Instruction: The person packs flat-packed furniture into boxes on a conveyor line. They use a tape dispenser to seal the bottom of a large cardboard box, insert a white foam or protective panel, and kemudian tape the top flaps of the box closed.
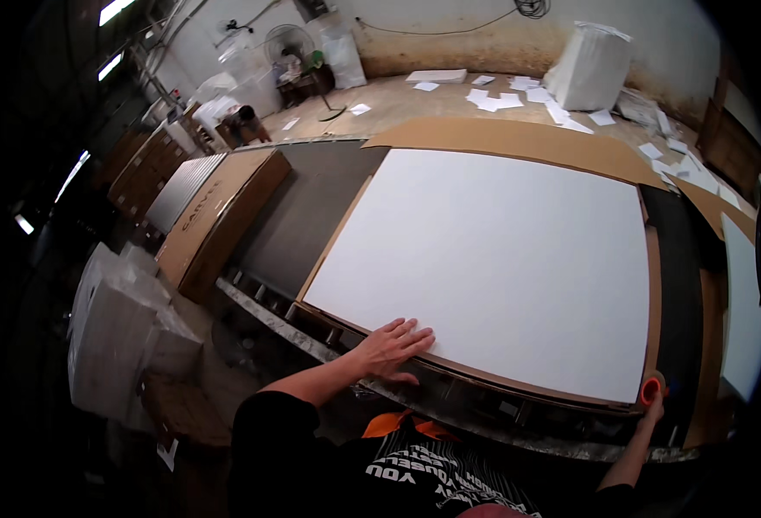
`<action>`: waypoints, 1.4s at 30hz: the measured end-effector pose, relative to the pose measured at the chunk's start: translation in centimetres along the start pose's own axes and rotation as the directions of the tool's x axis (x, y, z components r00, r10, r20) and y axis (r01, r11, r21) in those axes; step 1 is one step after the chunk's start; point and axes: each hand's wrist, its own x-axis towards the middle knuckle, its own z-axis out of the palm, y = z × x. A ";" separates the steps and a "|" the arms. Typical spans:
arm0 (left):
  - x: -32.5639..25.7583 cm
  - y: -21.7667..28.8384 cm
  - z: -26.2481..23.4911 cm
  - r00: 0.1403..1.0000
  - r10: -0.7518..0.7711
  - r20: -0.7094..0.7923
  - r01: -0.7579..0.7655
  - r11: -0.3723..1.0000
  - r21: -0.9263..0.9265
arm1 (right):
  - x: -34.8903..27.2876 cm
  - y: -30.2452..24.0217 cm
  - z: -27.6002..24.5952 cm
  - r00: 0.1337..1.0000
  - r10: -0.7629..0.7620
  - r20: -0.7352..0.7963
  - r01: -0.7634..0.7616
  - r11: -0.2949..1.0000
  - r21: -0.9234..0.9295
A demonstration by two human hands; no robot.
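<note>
A large white flat sheet [493,268] lies in an open cardboard box [653,293] in front of me. My left hand [393,348] rests with fingers stretched out on the sheet's near edge, the thumb hanging lower beside the box wall. At the near right corner of the box, my right hand [653,409] is closed around what looks like a roll of tape [652,391] with an orange-red core. Beyond the sheet, a cardboard flap [510,145] is folded outward.
The box sits on a dark conveyor belt [303,207]. A closed long carton [225,211] lies to the left, near foam-wrapped bundles [121,328]. Another opened box with a white panel [739,302] stands at right. Papers [494,101] litter the far floor, and another person [244,125] bends at far left.
</note>
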 end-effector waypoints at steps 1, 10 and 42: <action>-1.4 -0.7 -1.1 1.000 -0.020 0.021 0.020 1.000 0.004 | -1.2 -0.8 0.6 0.997 -0.067 -0.038 0.060 0.986 -0.155; -1.0 -3.4 0.1 0.989 0.083 0.125 -0.068 0.991 -0.118 | -20.6 -16.0 9.0 0.456 -0.535 0.711 0.861 0.064 -0.504; 12.3 8.7 -0.8 0.989 0.063 0.135 -0.026 0.966 -0.259 | 13.1 -27.4 23.1 0.886 -0.463 0.038 0.461 0.865 -0.197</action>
